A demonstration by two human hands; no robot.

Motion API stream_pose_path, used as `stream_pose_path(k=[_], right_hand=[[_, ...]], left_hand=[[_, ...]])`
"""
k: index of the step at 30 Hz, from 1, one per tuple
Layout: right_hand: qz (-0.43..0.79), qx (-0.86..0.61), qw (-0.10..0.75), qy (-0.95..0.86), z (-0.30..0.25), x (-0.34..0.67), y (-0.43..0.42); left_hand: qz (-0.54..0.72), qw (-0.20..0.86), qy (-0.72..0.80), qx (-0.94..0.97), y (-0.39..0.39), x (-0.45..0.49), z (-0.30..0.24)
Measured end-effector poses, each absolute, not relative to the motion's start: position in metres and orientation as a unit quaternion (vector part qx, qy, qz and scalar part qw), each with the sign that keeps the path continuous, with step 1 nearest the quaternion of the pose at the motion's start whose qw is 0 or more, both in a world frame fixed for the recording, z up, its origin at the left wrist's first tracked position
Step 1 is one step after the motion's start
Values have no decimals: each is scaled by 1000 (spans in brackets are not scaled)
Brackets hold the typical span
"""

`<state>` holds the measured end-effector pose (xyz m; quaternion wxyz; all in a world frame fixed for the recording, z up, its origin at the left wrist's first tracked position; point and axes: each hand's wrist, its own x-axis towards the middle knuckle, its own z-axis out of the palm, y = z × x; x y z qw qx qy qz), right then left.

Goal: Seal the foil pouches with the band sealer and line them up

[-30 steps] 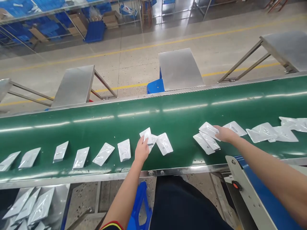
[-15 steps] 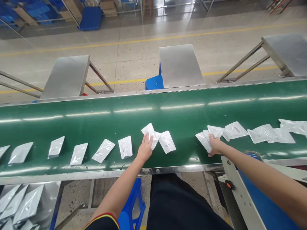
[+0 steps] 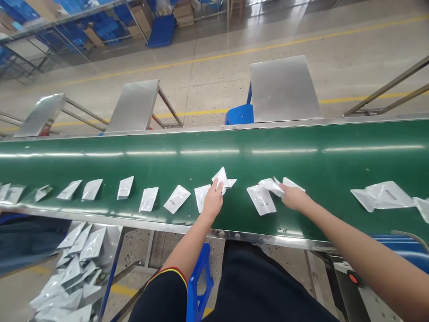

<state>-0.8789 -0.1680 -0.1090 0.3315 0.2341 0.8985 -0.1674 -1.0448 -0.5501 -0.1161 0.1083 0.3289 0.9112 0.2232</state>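
My left hand (image 3: 213,198) is closed on white pouches (image 3: 220,174) just above the green conveyor belt (image 3: 187,166). A flat white pouch (image 3: 201,197) lies right beside it, partly behind my fingers. My right hand (image 3: 292,197) pinches a few more pouches (image 3: 272,186), which fan out around its fingertips. To the left of that hand, a printed pouch (image 3: 262,200) rests on the belt, its top corner touching the held ones. How many pouches each hand holds is hard to make out.
Single pouches (image 3: 148,199) lie spaced along the belt to my left, and overlapping pouches (image 3: 385,195) to my right. A pile of pouches (image 3: 72,270) fills a metal side table at lower left. A blue-belted machine (image 3: 402,250) stands at lower right; metal tables (image 3: 284,89) line the far side.
The view has turned left. My right hand has moved left with its pouches, away from the overlapping pouches on the right, and my hands are closer together. The left hand still grips pouches.
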Motion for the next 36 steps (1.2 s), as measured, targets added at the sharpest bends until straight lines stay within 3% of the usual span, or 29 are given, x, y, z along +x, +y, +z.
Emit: stream_pose_path(k=[8,12,15,19,24,31,36], right_hand=[[-199,239,363,878,-86,-884,-210],[-181,255,264,912,-80,-832,-201],[-184,183,170,951,-98,-810,-203],[-183,109,163,963,-128,-819,-215],[-283,189,116,933,-132,-833,-222],[-380,330,45,863,-93,-808,-236],[-417,398,34,817,-70,-773,-256]], left_hand=[[132,168,897,386,-600,-1037,-118],[100,172,883,425,-602,-1032,-122],[82,172,878,438,-597,-1028,-129],[67,163,880,442,-586,-1025,-135],[53,184,878,438,-570,-1043,-126],[23,209,857,471,-551,-1057,-92],[-52,202,832,513,-545,-1033,-97]])
